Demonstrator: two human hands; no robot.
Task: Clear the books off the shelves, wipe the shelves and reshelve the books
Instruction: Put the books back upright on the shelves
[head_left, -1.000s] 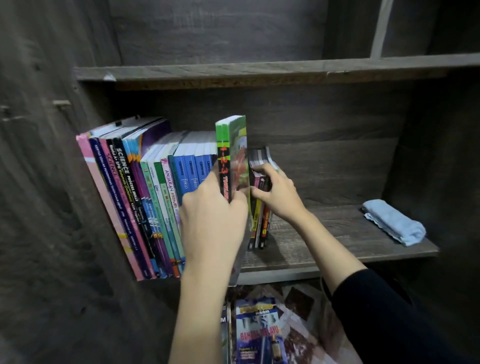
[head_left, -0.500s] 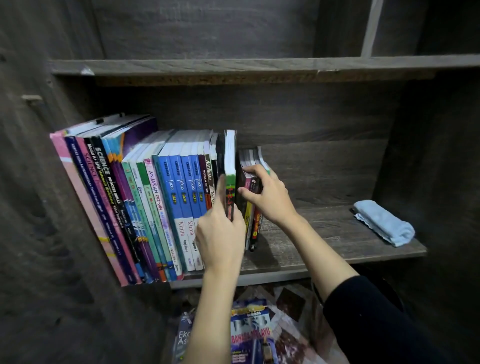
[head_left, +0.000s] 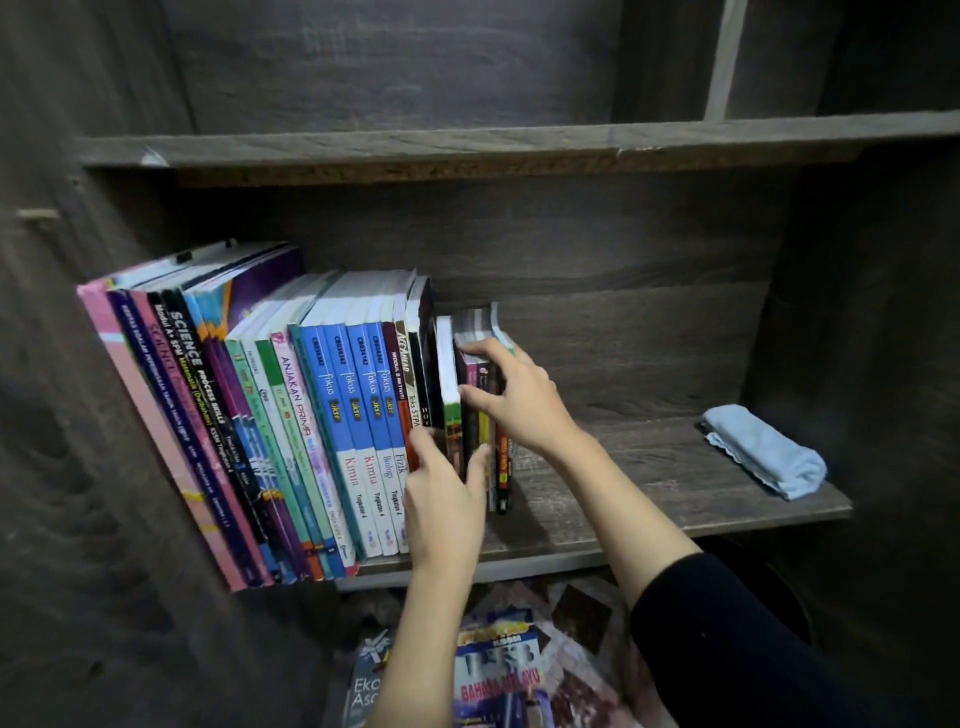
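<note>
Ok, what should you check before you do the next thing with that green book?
1. The green book upright in its gap: ok.
2. The right hand grips the small books, holding them aside: ok.
3. The left hand pinches the green book's spine: ok.
4. Its foot down on the shelf: cannot tell, hand hides it.
5. The blue cloth apart from the books: ok, at shelf's right end.
6. Every book reshelved: not ok, loose books lie below.
</note>
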